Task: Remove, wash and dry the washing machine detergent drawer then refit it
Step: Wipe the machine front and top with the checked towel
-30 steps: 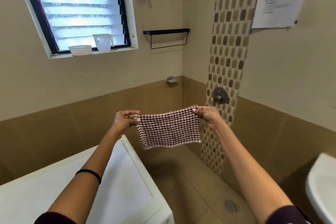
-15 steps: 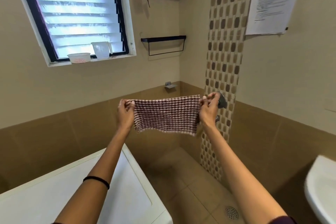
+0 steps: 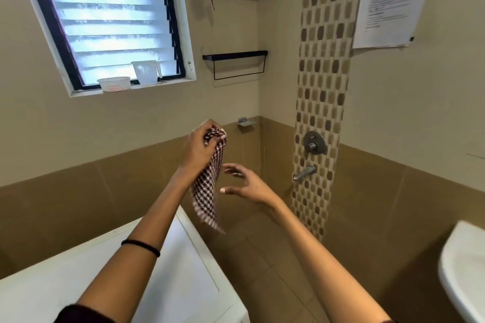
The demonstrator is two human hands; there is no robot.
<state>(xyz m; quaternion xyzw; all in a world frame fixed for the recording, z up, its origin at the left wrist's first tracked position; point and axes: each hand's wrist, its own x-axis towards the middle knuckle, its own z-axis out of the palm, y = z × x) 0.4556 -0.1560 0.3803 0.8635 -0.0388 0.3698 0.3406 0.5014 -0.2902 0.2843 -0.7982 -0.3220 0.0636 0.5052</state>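
A brown-and-white checked cloth [image 3: 210, 186] hangs down in the air, bunched at its top in my left hand [image 3: 200, 147], which is shut on it. My right hand [image 3: 246, 183] is just right of the hanging cloth, fingers spread, holding nothing. Both hands are raised above the white top of the washing machine [image 3: 189, 265] at lower left. The detergent drawer is not in view.
A white basin [image 3: 462, 270] juts in at the right edge. A shower mixer [image 3: 313, 142] and spout [image 3: 304, 173] sit on the mosaic strip. Two black wall shelves [image 3: 235, 56] hang in the corner; a tub [image 3: 114, 83] and jug [image 3: 145, 72] stand on the window sill.
The cloth was stretched flat between both hands. My right hand has let go of its corner and dropped lower; the cloth now dangles from my left hand alone.
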